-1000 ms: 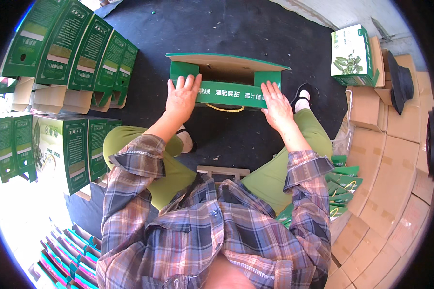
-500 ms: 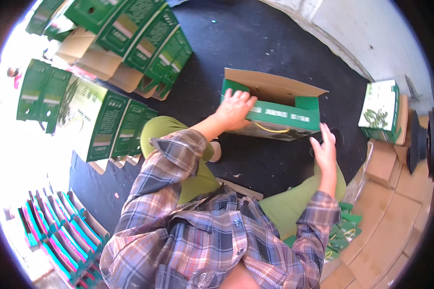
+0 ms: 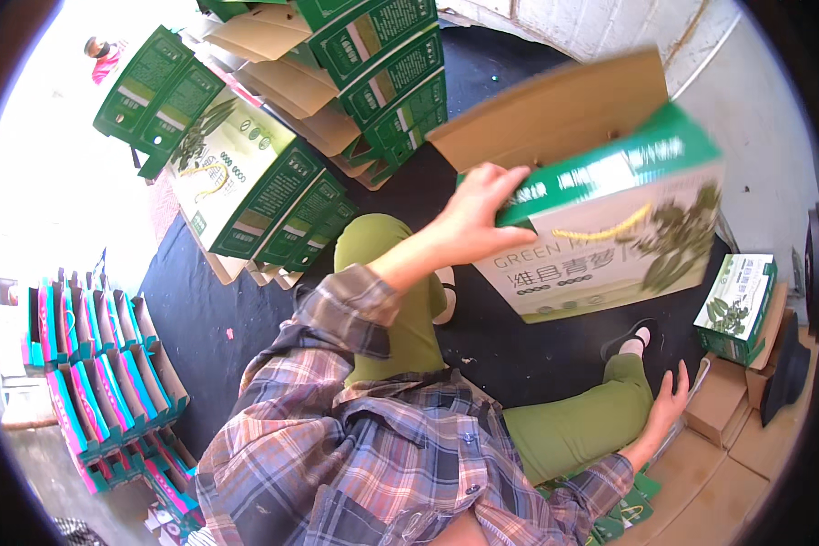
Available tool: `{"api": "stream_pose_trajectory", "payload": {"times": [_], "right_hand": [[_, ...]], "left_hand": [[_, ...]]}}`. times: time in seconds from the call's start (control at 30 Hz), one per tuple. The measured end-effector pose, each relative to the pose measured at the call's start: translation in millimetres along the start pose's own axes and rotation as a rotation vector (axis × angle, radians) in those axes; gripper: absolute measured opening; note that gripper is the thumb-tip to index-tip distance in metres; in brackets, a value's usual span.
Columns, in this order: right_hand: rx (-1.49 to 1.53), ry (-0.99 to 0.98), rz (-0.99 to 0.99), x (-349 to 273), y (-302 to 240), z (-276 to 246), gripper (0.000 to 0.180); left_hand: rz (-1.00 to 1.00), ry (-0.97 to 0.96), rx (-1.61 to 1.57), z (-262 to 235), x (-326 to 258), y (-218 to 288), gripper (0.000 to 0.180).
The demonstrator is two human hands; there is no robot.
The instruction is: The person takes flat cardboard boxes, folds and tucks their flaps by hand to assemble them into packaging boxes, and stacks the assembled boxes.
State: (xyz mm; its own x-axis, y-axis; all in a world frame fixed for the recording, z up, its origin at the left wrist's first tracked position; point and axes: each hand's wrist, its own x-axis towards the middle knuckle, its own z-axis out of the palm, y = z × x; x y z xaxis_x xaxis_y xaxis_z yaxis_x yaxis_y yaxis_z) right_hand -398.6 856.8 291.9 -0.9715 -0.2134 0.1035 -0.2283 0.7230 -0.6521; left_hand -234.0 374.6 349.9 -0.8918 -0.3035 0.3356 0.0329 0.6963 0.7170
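In front of me a white and green cardboard carton [image 3: 623,246] with a yellow cord handle [image 3: 605,226] is lifted and tilted. Its brown lid flap [image 3: 555,114] stands up, so the top is unclosed. My left hand [image 3: 482,211] grips its left top corner, thumb on the printed front and fingers over the green rim. My right hand [image 3: 666,402] is apart from the carton, low beside my right knee, its fingers spread and nothing in them. Below that hand, green flat pieces with yellow cords [image 3: 632,510] lie beside my thigh, partly hidden by my sleeve.
Stacked green cartons [image 3: 382,77] stand at the far left, with more white and green ones [image 3: 246,177] nearer. Pink and turquoise open boxes [image 3: 109,364] fill the lower left. A closed carton [image 3: 737,305] sits on brown cardboard [image 3: 723,400] at right, by a white wall [image 3: 751,136].
The carton has risen off the dark floor covering toward me and tilted, showing its white front. My left hand has moved with it. My right hand has dropped away toward my right knee.
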Motion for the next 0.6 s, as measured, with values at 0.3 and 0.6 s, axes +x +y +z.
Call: {"api": "stream_pose_trajectory", "payload": {"times": [0.3, 0.6], "right_hand": [[0.098, 0.002, 0.192, -10, 16, -6, 0.04], [0.294, -0.052, 0.241, -11, 34, 6, 0.041]], "left_hand": [[-0.19, 0.837, -0.392, -176, -109, 13, 0.048], [-0.232, 1.251, -0.586, -321, -200, 3, 0.045]]}}
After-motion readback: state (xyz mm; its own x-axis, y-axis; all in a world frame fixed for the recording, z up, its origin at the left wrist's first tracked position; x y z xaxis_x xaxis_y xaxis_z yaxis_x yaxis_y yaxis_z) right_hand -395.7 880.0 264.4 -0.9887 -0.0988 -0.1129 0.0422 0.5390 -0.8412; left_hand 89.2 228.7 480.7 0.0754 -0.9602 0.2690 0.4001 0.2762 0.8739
